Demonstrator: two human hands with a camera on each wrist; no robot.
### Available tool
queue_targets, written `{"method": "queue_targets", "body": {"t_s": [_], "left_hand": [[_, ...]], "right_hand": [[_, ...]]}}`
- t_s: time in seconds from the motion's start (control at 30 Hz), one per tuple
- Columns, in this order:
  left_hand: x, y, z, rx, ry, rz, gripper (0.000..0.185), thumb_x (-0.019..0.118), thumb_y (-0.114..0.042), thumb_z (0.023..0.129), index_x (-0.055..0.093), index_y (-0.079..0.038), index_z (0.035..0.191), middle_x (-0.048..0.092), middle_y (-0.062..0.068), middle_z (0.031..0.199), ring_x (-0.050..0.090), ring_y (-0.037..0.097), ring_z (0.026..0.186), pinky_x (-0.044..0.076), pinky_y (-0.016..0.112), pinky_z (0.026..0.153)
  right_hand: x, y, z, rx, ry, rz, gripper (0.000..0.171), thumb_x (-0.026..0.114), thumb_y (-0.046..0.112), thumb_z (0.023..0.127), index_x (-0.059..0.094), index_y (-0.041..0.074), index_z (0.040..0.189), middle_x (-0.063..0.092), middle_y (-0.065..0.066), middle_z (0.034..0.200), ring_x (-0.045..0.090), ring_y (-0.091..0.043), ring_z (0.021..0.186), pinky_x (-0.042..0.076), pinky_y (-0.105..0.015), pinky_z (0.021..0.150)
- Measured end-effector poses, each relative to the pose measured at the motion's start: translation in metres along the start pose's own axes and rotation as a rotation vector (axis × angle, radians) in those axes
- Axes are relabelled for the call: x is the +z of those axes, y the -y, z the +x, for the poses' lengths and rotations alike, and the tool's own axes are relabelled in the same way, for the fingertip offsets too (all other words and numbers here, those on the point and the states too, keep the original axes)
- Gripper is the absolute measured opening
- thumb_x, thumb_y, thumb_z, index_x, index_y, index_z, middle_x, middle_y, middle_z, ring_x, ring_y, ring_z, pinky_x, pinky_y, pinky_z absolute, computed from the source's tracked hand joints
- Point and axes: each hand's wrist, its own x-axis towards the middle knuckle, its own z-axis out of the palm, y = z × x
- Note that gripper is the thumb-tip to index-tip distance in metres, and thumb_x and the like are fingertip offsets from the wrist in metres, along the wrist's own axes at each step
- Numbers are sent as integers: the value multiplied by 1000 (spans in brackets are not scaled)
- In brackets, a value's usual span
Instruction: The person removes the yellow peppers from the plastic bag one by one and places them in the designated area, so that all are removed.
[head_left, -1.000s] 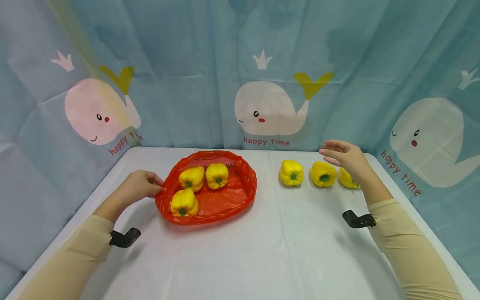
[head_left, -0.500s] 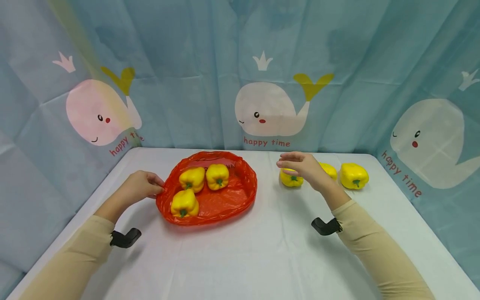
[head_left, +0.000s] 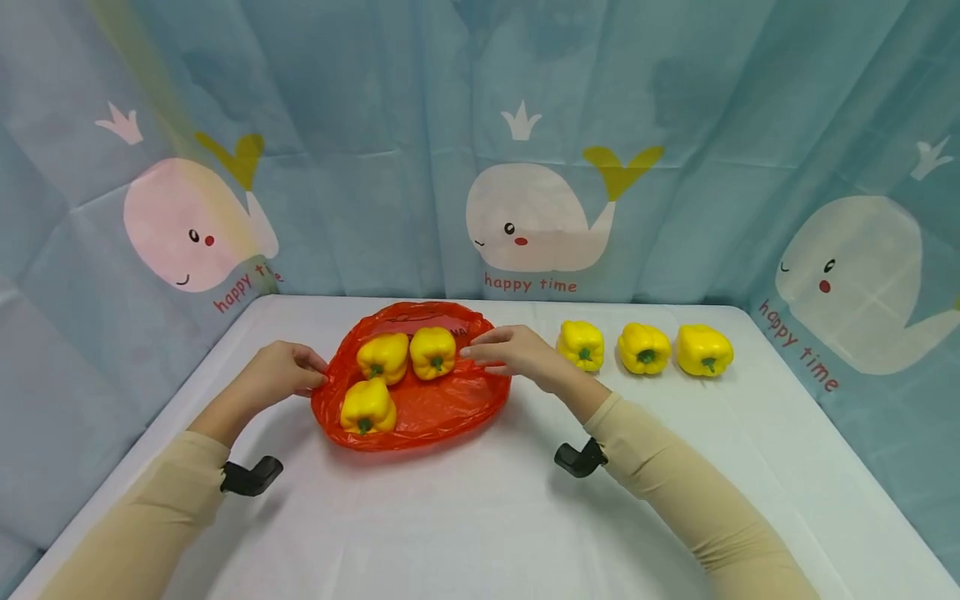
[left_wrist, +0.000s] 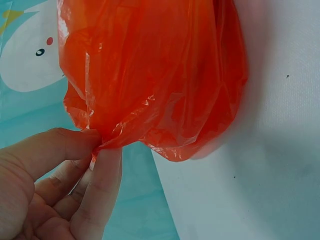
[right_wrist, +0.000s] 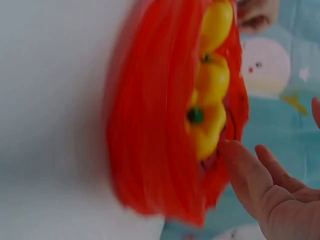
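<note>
we see an orange plastic bag (head_left: pixel 420 400) lying spread open on the white surface (head_left: pixel 480 517), left of middle. our left hand (head_left: pixel 279 375) pinches the bag's left rim between thumb and fingers (left_wrist: pixel 102 185); the left wrist view shows the thin plastic gathered into a crease right at that pinch. our right hand (head_left: pixel 517 357) hovers over the bag's right rim, its fingers (right_wrist: pixel 245 170) straight and a little spread, holding nothing. in the right wrist view one fingertip lies at the bag's edge, though the blur there keeps us from telling whether it truly touches.

inside the bag sit three yellow bell peppers: two side by side toward the back, the back left pepper (head_left: pixel 383 357) and the back right pepper (head_left: pixel 432 351), touching each other, and a front pepper (head_left: pixel 367 407) near the left rim, close to our left hand. all three show green stems.

to the right of the bag, well clear of it, three more yellow peppers stand in a row on the surface: the nearest loose pepper (head_left: pixel 581 345) just beside our right hand, a middle loose pepper (head_left: pixel 643 348), and the far loose pepper (head_left: pixel 703 351). behind everything hangs a blue whale-print curtain (head_left: pixel 540 208).
</note>
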Motion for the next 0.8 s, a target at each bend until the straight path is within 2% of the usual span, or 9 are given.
{"method": "queue_targets", "body": {"t_s": [0.23, 0.43, 0.6, 0.8], "left_hand": [[-2, -1, 1, 5, -5, 11, 27, 63, -19, 86, 63, 0, 105, 66, 11, 95, 63, 17, 78, 56, 40, 79], [-1, 0, 1, 7, -3, 2, 28, 63, -19, 86, 63, 1, 105, 66, 11, 94, 63, 16, 77, 55, 41, 80], [0, 0, 2, 14, -8, 1, 28, 62, -18, 86, 63, 2, 105, 66, 12, 94, 63, 16, 77, 55, 41, 79], [0, 2, 2, 14, -6, 1, 28, 62, -19, 86, 64, 1, 105, 66, 11, 94, 63, 16, 77, 55, 41, 80]], "right_hand": [[43, 5, 16, 12, 98, 31, 49, 73, 43, 75, 65, 13, 112, 65, -3, 111, 60, -28, 108, 48, -42, 95], [71, 3, 25, 42, 155, 45, 48, 73, 45, 74, 67, 10, 106, 64, -8, 115, 65, -26, 99, 52, -36, 89], [82, 3, 30, 88, 171, 75, 56, 74, 47, 73, 61, 3, 107, 63, -12, 113, 67, -27, 93, 53, -32, 84], [95, 6, 35, 185, 143, 105, 62, 74, 48, 72, 53, 4, 111, 66, -14, 102, 68, -26, 87, 55, -34, 80]]}}
